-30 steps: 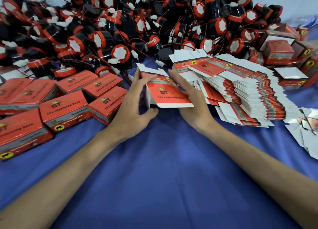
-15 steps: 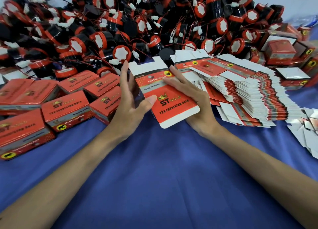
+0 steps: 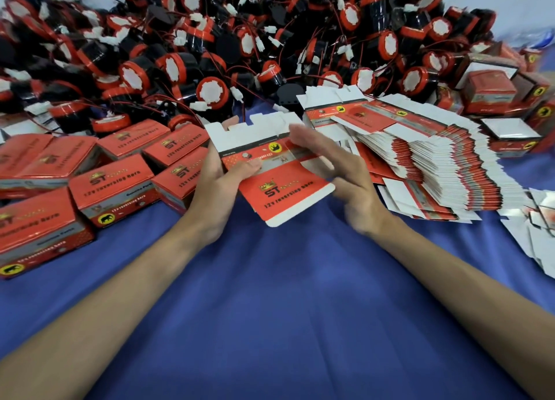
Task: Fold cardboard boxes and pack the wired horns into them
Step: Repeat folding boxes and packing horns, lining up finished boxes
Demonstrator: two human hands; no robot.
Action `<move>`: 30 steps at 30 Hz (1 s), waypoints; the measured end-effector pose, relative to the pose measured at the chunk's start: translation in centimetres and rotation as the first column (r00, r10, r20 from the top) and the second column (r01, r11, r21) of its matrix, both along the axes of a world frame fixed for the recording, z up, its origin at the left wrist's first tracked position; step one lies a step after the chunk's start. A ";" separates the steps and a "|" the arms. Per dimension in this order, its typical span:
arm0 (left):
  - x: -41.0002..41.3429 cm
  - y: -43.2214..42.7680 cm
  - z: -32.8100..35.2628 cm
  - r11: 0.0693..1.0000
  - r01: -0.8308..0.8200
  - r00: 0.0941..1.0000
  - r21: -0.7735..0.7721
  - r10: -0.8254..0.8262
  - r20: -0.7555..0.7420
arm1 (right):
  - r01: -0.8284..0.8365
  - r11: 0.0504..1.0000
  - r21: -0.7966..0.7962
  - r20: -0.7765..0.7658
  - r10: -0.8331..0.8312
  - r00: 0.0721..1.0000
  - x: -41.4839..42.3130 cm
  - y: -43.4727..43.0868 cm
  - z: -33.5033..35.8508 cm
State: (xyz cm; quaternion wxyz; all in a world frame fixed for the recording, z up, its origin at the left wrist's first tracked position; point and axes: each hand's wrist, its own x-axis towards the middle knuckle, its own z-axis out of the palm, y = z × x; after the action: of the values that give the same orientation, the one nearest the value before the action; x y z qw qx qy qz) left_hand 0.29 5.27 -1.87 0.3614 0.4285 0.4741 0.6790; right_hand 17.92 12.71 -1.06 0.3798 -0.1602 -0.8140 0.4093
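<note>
A flat, unfolded red and white cardboard box [image 3: 282, 189] is held above the blue cloth at the centre. My left hand [image 3: 216, 186] grips its left edge, thumb on the printed face. My right hand [image 3: 339, 171] is blurred, fingers straight, lying against the box's right side. A big heap of black and red wired horns [image 3: 210, 54] fills the back. A fanned stack of flat boxes [image 3: 435, 165] lies just right of my right hand.
Several folded red boxes [image 3: 117, 186] stand in rows at the left. More folded boxes [image 3: 486, 93] sit at the back right. Loose white flat cartons [image 3: 537, 231] lie at the right edge. The blue cloth [image 3: 285, 309] covers the table in front.
The flat box has tilted and turned so more of its white flaps show at the top. My right hand has shifted from under the box to its right side, moving fast.
</note>
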 end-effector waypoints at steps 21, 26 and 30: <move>0.8 -0.7 0.3 0.998 0.045 0.964 0.034 -0.035 -0.264 | 0.063 0.901 -0.429 -0.022 -0.080 0.997 -2.1 -2.9 0.5; 1.1 -1.0 0.5 0.999 0.020 0.958 0.048 -0.006 -0.285 | 0.050 0.909 -0.414 -0.074 -0.089 0.993 -2.0 -2.5 0.5; 0.9 -1.1 0.4 0.999 -0.048 0.948 0.013 0.050 -0.315 | 0.106 0.933 -0.345 -0.078 -0.141 0.987 -2.0 -2.5 0.4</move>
State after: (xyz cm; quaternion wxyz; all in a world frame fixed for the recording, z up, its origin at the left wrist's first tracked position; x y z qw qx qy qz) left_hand 1.20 4.17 -1.49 0.2629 0.5204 0.5345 0.6119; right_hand 15.90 10.24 -0.64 0.4124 -0.2532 -0.6992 0.5263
